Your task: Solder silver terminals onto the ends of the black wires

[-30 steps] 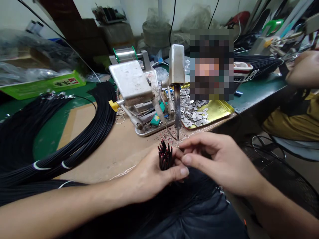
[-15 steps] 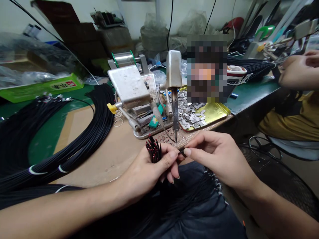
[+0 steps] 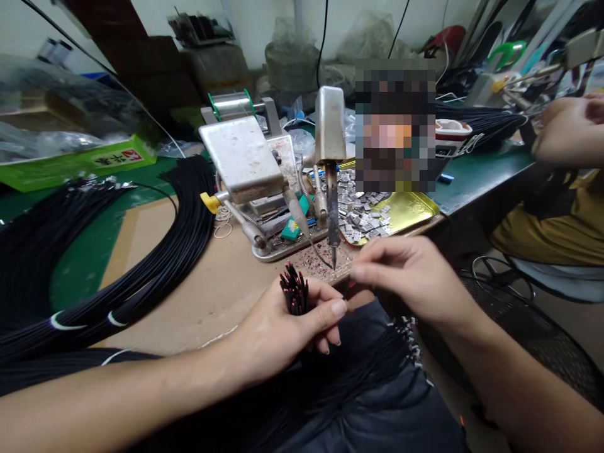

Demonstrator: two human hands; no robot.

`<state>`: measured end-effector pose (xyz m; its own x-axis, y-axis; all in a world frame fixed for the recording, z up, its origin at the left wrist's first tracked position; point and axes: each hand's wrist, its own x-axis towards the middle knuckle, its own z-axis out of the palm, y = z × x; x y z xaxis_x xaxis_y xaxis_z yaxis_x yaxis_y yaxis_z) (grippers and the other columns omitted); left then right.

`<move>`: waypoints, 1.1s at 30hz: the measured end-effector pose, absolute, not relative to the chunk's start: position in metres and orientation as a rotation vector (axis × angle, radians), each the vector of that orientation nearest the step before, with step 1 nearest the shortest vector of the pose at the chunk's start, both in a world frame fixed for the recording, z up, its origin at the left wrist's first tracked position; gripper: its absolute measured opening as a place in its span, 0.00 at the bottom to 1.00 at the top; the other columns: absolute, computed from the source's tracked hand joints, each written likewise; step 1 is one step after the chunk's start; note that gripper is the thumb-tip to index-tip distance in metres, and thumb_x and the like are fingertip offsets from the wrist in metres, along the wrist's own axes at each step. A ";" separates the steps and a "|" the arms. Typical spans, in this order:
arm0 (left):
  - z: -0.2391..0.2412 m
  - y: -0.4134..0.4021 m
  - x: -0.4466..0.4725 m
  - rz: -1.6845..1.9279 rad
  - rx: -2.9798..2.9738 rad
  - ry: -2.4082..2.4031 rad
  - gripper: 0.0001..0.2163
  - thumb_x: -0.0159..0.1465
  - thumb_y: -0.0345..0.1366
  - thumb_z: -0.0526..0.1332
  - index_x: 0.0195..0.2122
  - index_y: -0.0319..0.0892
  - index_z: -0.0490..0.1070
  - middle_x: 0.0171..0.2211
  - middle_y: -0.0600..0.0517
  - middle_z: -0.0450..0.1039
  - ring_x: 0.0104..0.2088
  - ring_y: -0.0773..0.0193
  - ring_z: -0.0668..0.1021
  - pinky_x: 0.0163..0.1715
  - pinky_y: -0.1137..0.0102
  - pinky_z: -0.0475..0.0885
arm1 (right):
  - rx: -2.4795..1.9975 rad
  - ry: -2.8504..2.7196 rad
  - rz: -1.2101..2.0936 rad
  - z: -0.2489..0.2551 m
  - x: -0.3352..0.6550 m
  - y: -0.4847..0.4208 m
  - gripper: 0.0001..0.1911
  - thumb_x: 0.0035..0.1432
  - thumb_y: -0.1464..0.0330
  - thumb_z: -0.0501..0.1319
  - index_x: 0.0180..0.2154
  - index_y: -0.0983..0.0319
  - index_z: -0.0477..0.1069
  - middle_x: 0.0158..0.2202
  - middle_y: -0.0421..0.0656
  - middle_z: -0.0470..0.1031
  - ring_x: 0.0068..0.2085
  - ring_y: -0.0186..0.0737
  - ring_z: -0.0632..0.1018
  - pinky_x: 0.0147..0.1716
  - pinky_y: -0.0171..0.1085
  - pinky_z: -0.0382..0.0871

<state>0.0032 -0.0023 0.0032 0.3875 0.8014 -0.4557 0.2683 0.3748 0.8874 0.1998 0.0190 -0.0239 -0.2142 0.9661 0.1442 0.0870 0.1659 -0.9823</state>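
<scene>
Clearly the tabletop point(image 3: 212, 296) was laid out so that everything met at its near edge. The coil point(image 3: 155, 270) of black cable, much the biggest thing there, swept across the left side and ran off the near left corner towards the person's lap. That probably let its loose ends reach the hands without dragging.

At the middle stood the stand point(image 3: 245, 160), a metal box on a base. The iron point(image 3: 333, 207) was clamped to it and hung tip-down just inside the near edge. Fixed that way, it seemingly left both hands free.

The tray point(image 3: 415, 211), yellow and heaped with small metal pieces, lay touching the stand's right side by the near right edge, within easy reach. Beyond it, over the far right corner, a co-worker's hand point(image 3: 566, 129) was busy with its own cables.

The left hand point(image 3: 283, 333) hovered at the near edge, its grip closed around the bundle point(image 3: 295, 296). It held those red-tipped cable ends upright and fanned, likely so that each could be told apart.

The right hand point(image 3: 410, 277) hung just beside it, directly under the iron's tip. Its grip was narrow, with thumb and fingers drawn together. Whether a single end lay between them I could not tell.
</scene>
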 end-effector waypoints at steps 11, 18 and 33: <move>0.003 -0.003 0.003 0.459 1.163 1.155 0.15 0.60 0.40 0.66 0.46 0.39 0.78 0.21 0.54 0.74 0.20 0.70 0.73 0.23 0.76 0.69 | -1.436 -1.914 0.110 -0.047 0.226 0.069 0.06 0.56 0.70 0.62 0.34 0.59 0.79 0.34 0.45 0.75 0.41 0.49 0.74 0.44 0.46 0.66; 0.008 -0.003 0.006 0.482 1.225 1.204 0.12 0.60 0.38 0.65 0.43 0.38 0.79 0.17 0.56 0.71 0.18 0.72 0.71 0.19 0.79 0.66 | -1.413 -1.937 -0.057 -0.052 0.223 0.072 0.07 0.62 0.69 0.58 0.32 0.62 0.73 0.34 0.47 0.73 0.40 0.49 0.71 0.42 0.46 0.64; 0.000 0.004 0.002 0.805 1.069 1.306 0.11 0.56 0.39 0.70 0.35 0.37 0.79 0.19 0.56 0.71 0.17 0.75 0.69 0.15 0.82 0.62 | -0.998 -1.130 1.472 -0.035 0.186 0.015 0.12 0.55 0.68 0.70 0.41 0.64 0.77 0.33 0.43 0.80 0.32 0.35 0.81 0.36 0.34 0.77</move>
